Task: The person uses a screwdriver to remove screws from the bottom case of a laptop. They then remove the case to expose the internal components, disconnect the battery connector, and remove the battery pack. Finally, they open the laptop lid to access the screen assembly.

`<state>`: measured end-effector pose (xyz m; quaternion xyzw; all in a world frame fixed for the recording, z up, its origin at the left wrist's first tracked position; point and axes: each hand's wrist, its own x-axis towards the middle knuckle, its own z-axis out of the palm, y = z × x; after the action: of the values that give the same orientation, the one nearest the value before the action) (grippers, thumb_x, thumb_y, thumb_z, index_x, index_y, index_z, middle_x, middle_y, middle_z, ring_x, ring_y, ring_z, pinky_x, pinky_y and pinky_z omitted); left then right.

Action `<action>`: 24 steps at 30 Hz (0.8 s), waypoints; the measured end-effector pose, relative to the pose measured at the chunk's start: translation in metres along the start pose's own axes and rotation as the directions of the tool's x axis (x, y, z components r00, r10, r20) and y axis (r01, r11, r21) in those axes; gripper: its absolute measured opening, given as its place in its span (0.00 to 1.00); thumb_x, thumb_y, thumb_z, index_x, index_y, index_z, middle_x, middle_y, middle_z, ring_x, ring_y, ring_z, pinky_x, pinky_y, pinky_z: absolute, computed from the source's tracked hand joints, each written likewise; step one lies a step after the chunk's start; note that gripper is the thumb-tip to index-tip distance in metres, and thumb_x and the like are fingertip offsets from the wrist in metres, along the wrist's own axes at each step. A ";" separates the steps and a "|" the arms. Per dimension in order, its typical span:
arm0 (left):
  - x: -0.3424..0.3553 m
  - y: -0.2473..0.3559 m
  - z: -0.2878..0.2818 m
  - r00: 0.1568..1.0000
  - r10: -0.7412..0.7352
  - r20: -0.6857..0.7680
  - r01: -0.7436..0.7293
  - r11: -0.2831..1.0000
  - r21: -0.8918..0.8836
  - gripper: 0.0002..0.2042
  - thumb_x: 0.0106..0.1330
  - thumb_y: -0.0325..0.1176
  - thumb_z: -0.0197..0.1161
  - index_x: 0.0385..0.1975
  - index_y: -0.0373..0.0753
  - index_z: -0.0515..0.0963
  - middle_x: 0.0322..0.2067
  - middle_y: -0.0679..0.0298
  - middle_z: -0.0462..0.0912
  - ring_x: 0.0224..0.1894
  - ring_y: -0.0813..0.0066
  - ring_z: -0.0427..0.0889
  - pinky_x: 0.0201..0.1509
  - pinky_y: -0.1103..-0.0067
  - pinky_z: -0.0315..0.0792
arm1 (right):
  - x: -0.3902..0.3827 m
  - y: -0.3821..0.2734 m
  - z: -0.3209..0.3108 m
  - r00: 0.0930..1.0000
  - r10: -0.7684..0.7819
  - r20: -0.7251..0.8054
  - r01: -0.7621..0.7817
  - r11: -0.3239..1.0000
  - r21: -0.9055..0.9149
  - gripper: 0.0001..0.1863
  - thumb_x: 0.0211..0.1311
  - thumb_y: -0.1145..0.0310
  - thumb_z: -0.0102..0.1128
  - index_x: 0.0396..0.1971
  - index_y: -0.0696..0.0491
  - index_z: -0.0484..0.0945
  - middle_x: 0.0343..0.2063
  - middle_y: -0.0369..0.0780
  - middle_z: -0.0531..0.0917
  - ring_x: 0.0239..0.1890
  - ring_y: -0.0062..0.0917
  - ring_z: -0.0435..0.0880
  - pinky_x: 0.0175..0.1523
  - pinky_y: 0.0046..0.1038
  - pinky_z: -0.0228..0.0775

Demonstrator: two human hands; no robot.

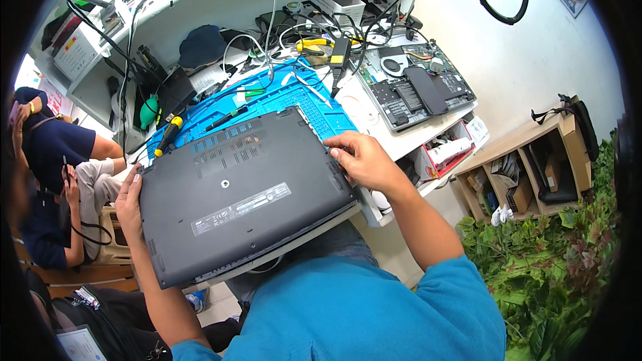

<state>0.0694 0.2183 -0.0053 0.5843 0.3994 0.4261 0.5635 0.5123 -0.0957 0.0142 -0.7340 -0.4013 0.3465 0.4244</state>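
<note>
A dark grey laptop (pixel 267 184) lies upside down in front of me, its vented bottom cover and label facing up. Its near edge hangs over my lap, and the far edge reaches the blue repair mat (pixel 257 87). My left hand (pixel 130 206) grips the left edge near the far corner, thumb along the rim and the other fingers partly hidden. On the opposite side, my right hand (pixel 364 162) is closed at the far right corner, with index finger and thumb at the edge. Beyond the laptop's far left corner lies a yellow-and-black screwdriver (pixel 168 136).
An opened laptop (pixel 414 83) with exposed boards sits at the right. Cables, a black power adapter (pixel 340 55) and yellow-handled pliers (pixel 314 45) clutter the back. A wooden shelf (pixel 528 167) and green foliage (pixel 542 274) stand right; other people sit at the left.
</note>
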 end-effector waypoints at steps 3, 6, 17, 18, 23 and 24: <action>-0.003 -0.005 -0.005 1.000 0.012 -0.005 -0.012 1.000 -0.015 0.19 0.86 0.30 0.62 0.71 0.31 0.80 0.47 0.66 0.90 0.39 0.90 0.85 0.43 0.91 0.78 | -0.008 0.004 0.003 0.988 -0.146 -0.050 0.134 0.973 -0.189 0.15 0.82 0.68 0.63 0.55 0.63 0.89 0.49 0.45 0.91 0.47 0.25 0.88 0.53 0.30 0.80; -0.013 0.005 0.007 1.000 0.026 0.005 -0.026 0.998 -0.055 0.19 0.87 0.30 0.60 0.72 0.31 0.79 0.49 0.62 0.91 0.42 0.85 0.89 0.46 0.88 0.82 | -0.011 0.019 0.013 0.990 -0.120 -0.078 0.131 0.978 0.162 0.16 0.82 0.67 0.64 0.55 0.64 0.89 0.48 0.45 0.91 0.47 0.25 0.88 0.54 0.29 0.80; -0.001 0.048 0.134 0.987 0.061 0.150 -0.050 0.996 -0.073 0.22 0.86 0.34 0.62 0.74 0.30 0.75 0.52 0.58 0.90 0.46 0.80 0.90 0.48 0.85 0.83 | -0.040 0.002 -0.094 0.944 -0.098 -0.315 0.202 0.926 0.318 0.21 0.74 0.68 0.74 0.60 0.65 0.87 0.45 0.40 0.92 0.46 0.19 0.89 0.54 0.23 0.83; -0.005 0.058 0.166 0.983 0.039 0.180 -0.020 0.994 -0.106 0.24 0.85 0.34 0.64 0.76 0.31 0.74 0.51 0.60 0.90 0.45 0.82 0.89 0.46 0.85 0.82 | -0.040 -0.001 -0.114 0.933 -0.078 -0.352 0.189 0.938 0.292 0.21 0.73 0.68 0.73 0.60 0.64 0.87 0.46 0.41 0.92 0.46 0.19 0.89 0.55 0.23 0.83; 0.024 0.051 0.298 0.858 -0.077 0.508 0.113 0.993 -0.041 0.36 0.76 0.33 0.73 0.80 0.30 0.67 0.46 0.58 0.84 0.43 0.70 0.86 0.45 0.72 0.84 | -0.016 0.051 -0.254 0.870 -0.039 -0.491 0.035 0.999 -0.016 0.23 0.72 0.69 0.71 0.61 0.65 0.87 0.49 0.45 0.93 0.49 0.25 0.90 0.60 0.27 0.81; 0.025 0.055 0.318 0.829 -0.090 0.551 0.156 0.985 -0.073 0.36 0.76 0.30 0.72 0.81 0.30 0.64 0.47 0.55 0.83 0.45 0.65 0.87 0.47 0.71 0.87 | -0.007 0.052 -0.269 0.859 -0.046 -0.511 0.010 0.997 -0.073 0.23 0.71 0.69 0.71 0.61 0.66 0.87 0.49 0.46 0.93 0.50 0.27 0.90 0.60 0.28 0.81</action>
<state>0.3782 0.1380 0.0507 0.6211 0.2340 0.2269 0.7128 0.7527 -0.2111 0.0764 -0.8076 -0.2964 0.1193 0.4957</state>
